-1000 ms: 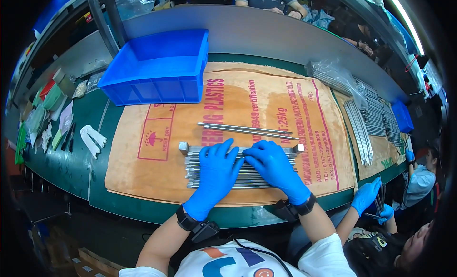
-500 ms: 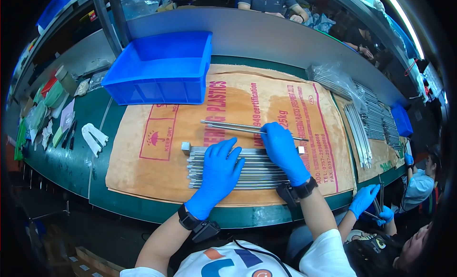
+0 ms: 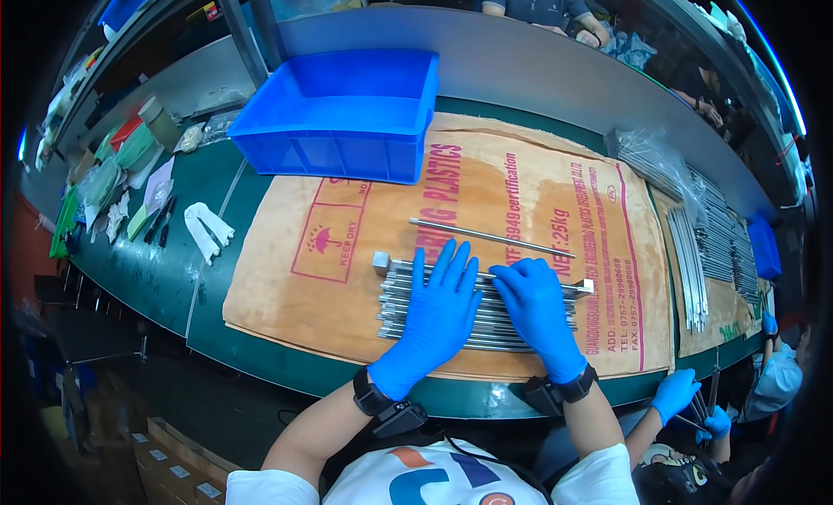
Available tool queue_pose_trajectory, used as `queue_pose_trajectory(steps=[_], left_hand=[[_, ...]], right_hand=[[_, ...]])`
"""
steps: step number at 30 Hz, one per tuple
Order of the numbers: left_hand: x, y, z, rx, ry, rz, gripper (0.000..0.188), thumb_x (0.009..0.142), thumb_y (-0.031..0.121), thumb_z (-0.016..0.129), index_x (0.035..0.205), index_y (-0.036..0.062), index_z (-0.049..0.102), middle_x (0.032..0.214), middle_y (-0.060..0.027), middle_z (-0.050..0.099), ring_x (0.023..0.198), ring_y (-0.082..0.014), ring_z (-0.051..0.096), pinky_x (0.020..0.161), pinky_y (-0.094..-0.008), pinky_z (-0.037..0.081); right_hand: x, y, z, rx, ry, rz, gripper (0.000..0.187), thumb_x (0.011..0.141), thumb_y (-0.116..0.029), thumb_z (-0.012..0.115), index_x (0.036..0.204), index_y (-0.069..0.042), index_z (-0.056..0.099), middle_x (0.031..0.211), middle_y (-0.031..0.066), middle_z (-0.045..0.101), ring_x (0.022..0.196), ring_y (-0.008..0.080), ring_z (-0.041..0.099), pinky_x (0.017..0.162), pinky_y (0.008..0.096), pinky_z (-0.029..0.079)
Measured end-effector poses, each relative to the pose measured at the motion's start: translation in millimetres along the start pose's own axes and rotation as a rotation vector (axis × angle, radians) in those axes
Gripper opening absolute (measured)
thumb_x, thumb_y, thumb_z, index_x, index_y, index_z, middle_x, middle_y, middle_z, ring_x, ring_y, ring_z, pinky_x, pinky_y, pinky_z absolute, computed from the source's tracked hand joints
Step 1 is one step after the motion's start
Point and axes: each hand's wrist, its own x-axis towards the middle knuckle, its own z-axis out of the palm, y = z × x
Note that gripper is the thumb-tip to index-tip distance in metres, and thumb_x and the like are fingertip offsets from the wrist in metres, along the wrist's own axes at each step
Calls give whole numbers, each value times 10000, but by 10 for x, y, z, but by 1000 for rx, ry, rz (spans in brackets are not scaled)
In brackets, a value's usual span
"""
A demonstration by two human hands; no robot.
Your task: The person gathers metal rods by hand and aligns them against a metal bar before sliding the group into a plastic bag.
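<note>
A row of thin silver metal rods [image 3: 508, 341] lies side by side in front of me on a brown paper sack. Small square metal blocks [image 3: 381, 262] show at both far corners of the row. My left hand [image 3: 438, 314], in a blue glove, rests flat across the rods with fingers stretched and spread. At the far side of the row, my right hand [image 3: 534, 310], also gloved, has its fingers bent together over a metal rod; the palm hides part of the grip. Just beyond both hands lies a single loose rod [image 3: 490, 236].
A blue plastic bin [image 3: 334, 154] stands at the back left. More rods [image 3: 685, 271] lie on the right, some under clear plastic. White gloves [image 3: 206, 232], pens and bags sit on the green table [image 3: 208, 314]. A co-worker's gloved hands [image 3: 675, 394] hold rods nearby.
My right hand has come nearer, from the loose rods to the row's far edge. Two loose rods lay beyond the row; one lies there now. My left hand stays on the row; the view has shifted.
</note>
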Motion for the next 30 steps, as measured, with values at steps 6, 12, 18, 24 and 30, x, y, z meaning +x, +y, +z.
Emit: queue_pose_trajectory(steps=[6,12,18,24,30], left_hand=[[7,-9,33,7,7,-39,451,934,225,550,1300,-35,511,1451,-187,401,1387,-337,321,1135,-603,122],[3,-59,42,9,-5,-19,449,931,246,549,1286,-29,526,1417,-198,439,1381,-332,334,1136,-605,121],[14,-41,59,-3,57,-21,393,897,219,601,1221,-1,572,1346,-157,509,1305,-307,421,1121,-567,184],[0,-12,-4,-111,129,0,298,865,182,644,1127,40,626,1257,-116,569,1153,-282,522,1022,-490,313],[-13,-29,43,-186,103,17,248,848,155,669,1072,50,652,1217,-112,594,1087,-281,561,956,-430,376]], right_hand=[[0,5,65,37,-32,14,171,843,-145,673,1005,-93,681,860,80,595,817,267,557,689,382,430],[23,19,113,84,0,9,167,844,-137,677,1001,-81,692,873,93,605,832,278,565,716,385,447],[9,38,71,90,-6,-8,173,841,-135,683,1002,-75,696,884,98,614,833,287,570,726,389,456],[22,2,-60,89,-107,-22,172,850,-144,665,1004,-74,693,911,103,629,866,295,593,734,400,474],[400,492,50,-215,-268,63,184,869,-128,613,1033,-65,666,952,131,630,909,315,604,763,422,494]])
